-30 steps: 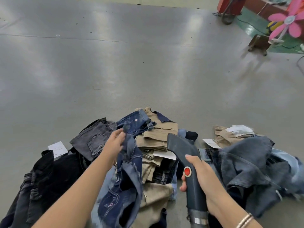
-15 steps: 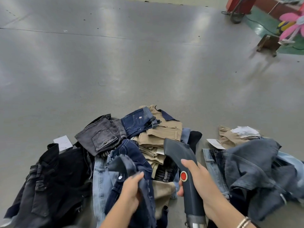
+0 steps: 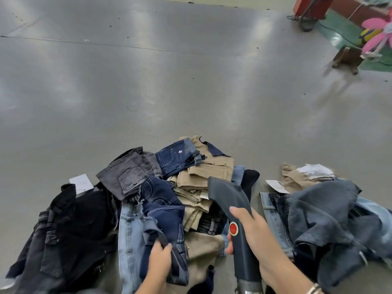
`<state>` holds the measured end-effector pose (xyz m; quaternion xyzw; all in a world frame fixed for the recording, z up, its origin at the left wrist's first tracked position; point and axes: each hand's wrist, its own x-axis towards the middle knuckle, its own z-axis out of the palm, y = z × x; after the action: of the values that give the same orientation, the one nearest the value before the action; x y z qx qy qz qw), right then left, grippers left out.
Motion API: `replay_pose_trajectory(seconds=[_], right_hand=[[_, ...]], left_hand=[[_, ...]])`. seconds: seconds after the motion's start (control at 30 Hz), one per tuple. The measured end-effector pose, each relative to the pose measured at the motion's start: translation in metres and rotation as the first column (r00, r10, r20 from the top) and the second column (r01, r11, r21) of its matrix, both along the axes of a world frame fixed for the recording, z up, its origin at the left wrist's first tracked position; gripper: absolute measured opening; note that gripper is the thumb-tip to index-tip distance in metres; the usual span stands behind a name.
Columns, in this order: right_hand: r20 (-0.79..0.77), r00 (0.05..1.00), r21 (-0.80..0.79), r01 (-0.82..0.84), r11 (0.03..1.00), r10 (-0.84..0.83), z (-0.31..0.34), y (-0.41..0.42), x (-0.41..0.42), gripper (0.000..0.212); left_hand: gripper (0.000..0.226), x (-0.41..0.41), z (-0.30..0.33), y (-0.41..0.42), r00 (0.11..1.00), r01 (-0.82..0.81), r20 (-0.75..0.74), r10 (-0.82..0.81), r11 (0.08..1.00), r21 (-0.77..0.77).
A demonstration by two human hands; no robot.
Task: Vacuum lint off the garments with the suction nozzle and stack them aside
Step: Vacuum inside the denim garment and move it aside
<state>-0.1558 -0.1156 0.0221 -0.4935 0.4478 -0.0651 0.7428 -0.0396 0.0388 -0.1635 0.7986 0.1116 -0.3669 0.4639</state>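
My right hand [image 3: 252, 234] grips the dark grey suction nozzle [image 3: 228, 196] by its handle, beside the red button [image 3: 233, 228]. The nozzle's head points away from me, over folded tan trousers [image 3: 203, 177]. My left hand [image 3: 160, 262] grips the dark blue jeans [image 3: 163, 209], which lie draped over light blue jeans [image 3: 129, 236] in the middle pile. Grey jeans [image 3: 129, 172] and black garments [image 3: 70, 225] lie to the left.
A second heap of blue-grey denim [image 3: 322, 219] lies on the right with a tan garment [image 3: 301, 177] behind it. Paper tags [image 3: 81, 182] lie on the grey floor [image 3: 169, 81]. A wooden stool [image 3: 347, 58] and a pink fan [image 3: 377, 37] stand far right.
My left hand has pulled back toward me and lowered the dark blue jeans from raised onto the pile. The nozzle has stayed in my right hand, nearly still.
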Motion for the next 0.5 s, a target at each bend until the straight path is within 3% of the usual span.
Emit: replay_pose_trajectory(seconds=[0.1,0.17,0.27,0.37,0.43,0.5], right_hand=[[0.019,0.999,-0.008,-0.041,0.999,0.041,0.003,0.000,0.000,0.021],[0.037,0.997,-0.012,-0.074,0.997,0.074,0.004,0.003,0.000,0.019],[0.030,0.993,-0.049,-0.115,0.992,0.117,0.002,0.010,-0.002,0.014],[-0.028,0.990,-0.072,-0.143,0.987,0.141,-0.005,0.018,-0.003,0.012],[-0.060,0.986,-0.057,-0.158,0.986,0.155,-0.012,0.025,-0.003,0.012],[-0.083,0.980,-0.048,-0.185,0.982,0.181,-0.018,0.031,-0.002,0.014]], left_hand=[[0.014,0.010,0.016,-0.003,0.970,-0.222,-0.137,0.202,0.963,-0.153],[0.006,0.016,0.025,-0.004,0.947,-0.283,-0.212,0.240,0.937,-0.206],[0.012,0.023,0.032,-0.001,0.996,-0.079,-0.045,0.072,0.979,-0.190],[0.039,0.025,0.025,0.005,0.976,0.092,0.203,-0.075,0.993,-0.079],[0.046,0.022,0.025,0.008,0.966,0.063,0.256,-0.038,0.994,-0.092],[0.039,0.019,0.024,0.009,0.963,-0.036,0.256,0.087,0.980,-0.196]])
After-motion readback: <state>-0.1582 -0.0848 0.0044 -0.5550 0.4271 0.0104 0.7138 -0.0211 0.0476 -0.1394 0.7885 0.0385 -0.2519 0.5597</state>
